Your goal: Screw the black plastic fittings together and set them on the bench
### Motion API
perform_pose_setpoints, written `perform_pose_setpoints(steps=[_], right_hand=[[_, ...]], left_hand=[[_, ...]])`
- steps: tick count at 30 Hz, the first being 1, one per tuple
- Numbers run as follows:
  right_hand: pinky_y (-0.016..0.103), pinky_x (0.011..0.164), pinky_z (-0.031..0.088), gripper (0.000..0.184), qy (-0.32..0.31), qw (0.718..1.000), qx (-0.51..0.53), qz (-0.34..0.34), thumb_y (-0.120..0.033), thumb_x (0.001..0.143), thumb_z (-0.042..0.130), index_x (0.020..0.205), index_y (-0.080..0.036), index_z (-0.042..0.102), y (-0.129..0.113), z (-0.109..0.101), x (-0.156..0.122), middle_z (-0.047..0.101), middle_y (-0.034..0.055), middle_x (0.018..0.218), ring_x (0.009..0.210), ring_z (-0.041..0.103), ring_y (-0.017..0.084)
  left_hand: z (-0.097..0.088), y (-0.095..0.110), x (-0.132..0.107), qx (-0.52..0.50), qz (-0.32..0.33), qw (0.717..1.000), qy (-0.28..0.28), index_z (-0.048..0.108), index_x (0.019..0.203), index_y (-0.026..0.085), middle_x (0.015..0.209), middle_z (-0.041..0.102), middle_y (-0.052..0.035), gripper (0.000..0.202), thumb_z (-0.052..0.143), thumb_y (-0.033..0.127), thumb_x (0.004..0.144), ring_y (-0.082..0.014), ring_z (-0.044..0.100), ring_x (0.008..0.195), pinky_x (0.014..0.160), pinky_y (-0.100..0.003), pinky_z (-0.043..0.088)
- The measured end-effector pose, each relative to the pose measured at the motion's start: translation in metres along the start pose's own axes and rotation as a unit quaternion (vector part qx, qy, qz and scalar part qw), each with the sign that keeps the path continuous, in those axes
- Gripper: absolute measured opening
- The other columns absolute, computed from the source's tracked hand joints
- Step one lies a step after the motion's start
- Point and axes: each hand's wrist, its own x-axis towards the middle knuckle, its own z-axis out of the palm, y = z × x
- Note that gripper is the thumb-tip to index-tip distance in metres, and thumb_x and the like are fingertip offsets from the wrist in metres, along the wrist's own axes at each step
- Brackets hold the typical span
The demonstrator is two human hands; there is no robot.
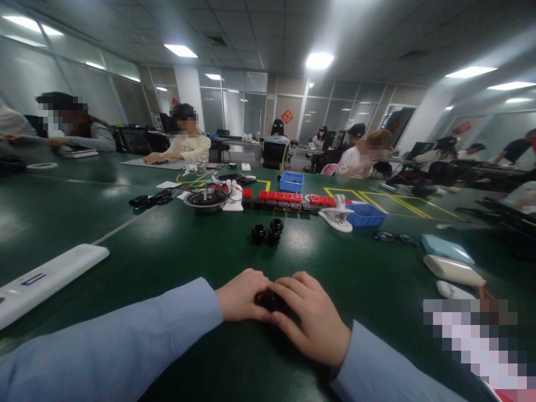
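Low over the near part of the green table (201,251), my left hand (245,296) and my right hand (310,312) meet around a dark black object (274,303). Fingers of both hands are curled on it and cover most of it, so its kind cannot be made out. My right hand lies over its right side, while the left grips from the other side with the thumb along the near edge. A little beyond my fingertips stands a small cluster of short, round black pieces (268,231) with ringed edges, touching or nearly touching one another.
Farther back lie a row of red blocks (280,196), a white clip (338,215), blue bins (365,215) (292,182) and a round black dish (205,200). A white bar (50,282) lies left; glasses (395,238) and cases (454,269) lie right. People sit around.
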Motion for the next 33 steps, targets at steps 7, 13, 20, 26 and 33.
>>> perform_pose_setpoints(steps=[7,13,20,26,33], right_hand=[[0.039,0.075,0.038,0.036,-0.009,0.999,-0.034,-0.034,-0.034,0.081,0.051,0.111,-0.016,0.054,-0.004,-0.001,0.000,0.056,0.0075,0.115,0.088,0.045,0.023],[0.038,0.072,0.038,0.030,-0.021,0.998,-0.021,-0.064,-0.035,0.081,0.049,0.102,-0.016,0.058,-0.007,-0.003,-0.001,0.059,0.0065,0.111,0.084,0.046,0.022],[0.036,0.065,0.036,0.029,-0.002,0.994,0.003,-0.112,-0.032,0.086,0.039,0.089,-0.017,0.063,-0.009,-0.004,-0.003,0.064,0.0070,0.088,0.075,0.046,0.020],[0.032,0.057,0.032,0.037,0.027,0.993,0.015,-0.111,-0.028,0.087,0.035,0.062,-0.016,0.059,-0.007,0.001,-0.003,0.057,0.0052,0.060,0.060,0.040,0.016],[0.031,0.058,0.030,0.046,0.044,0.999,-0.023,0.016,-0.033,0.091,0.029,0.053,-0.016,0.049,0.012,0.004,-0.002,0.051,0.0036,0.054,0.060,0.038,0.016]], left_hand=[[-0.001,0.001,0.000,0.011,0.000,1.000,-0.012,0.056,0.070,0.017,0.068,0.052,0.0022,0.031,0.068,0.045,0.068,-0.0160,0.049,0.068,0.063,-0.026,0.032],[-0.004,0.003,0.001,-0.008,0.020,1.000,-0.002,0.054,0.070,0.018,0.066,0.050,0.0040,0.032,0.066,0.047,0.070,-0.0140,0.047,0.065,0.061,-0.026,0.030],[-0.004,0.001,0.000,-0.036,0.029,0.999,0.002,0.047,0.066,0.017,0.062,0.047,0.0057,0.026,0.067,0.034,0.070,-0.0121,0.043,0.062,0.060,-0.024,0.027],[-0.005,0.003,0.001,-0.044,0.024,0.999,0.002,0.045,0.064,0.016,0.061,0.045,0.0058,0.032,0.068,0.038,0.070,-0.0112,0.042,0.059,0.058,-0.023,0.025],[-0.004,0.000,0.000,-0.056,0.033,0.998,0.009,0.049,0.068,0.017,0.062,0.046,0.0060,0.035,0.067,0.047,0.070,-0.0112,0.044,0.061,0.059,-0.023,0.027]])
